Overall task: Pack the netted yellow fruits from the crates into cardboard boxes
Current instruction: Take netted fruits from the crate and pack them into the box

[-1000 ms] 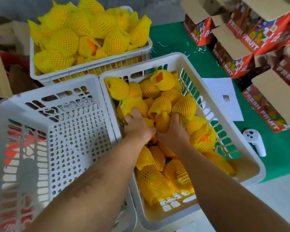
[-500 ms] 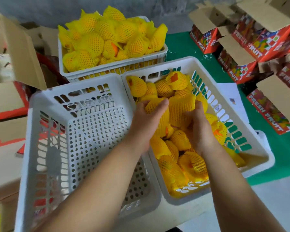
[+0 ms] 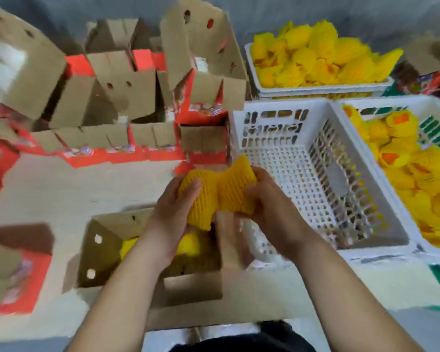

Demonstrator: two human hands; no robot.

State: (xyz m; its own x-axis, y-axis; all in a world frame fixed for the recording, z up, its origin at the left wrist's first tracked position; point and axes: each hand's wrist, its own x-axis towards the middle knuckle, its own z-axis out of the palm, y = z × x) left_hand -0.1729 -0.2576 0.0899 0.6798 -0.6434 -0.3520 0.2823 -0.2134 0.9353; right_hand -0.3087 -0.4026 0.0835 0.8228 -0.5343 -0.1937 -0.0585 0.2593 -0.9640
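While both hands meet near the middle of the head view, the left hand (image 3: 174,212) curls its grip round one yellow fruit in foam netting (image 3: 197,199), and the right hand (image 3: 267,201) curls its grip round a second netted yellow fruit (image 3: 235,191) touching the first. Both fruits hang above the open brown cardboard box (image 3: 104,250) at the near edge of the pale worktop (image 3: 61,189); another netted fruit (image 3: 188,246) already lies inside it. Just right of the hands stands an empty white perforated plastic crate (image 3: 315,161). Further right, a white crate (image 3: 346,107) holds a heap of netted fruits, and a far crate (image 3: 323,88) is piled high. Open red-printed cardboard boxes (image 3: 127,97) crowd the far left.
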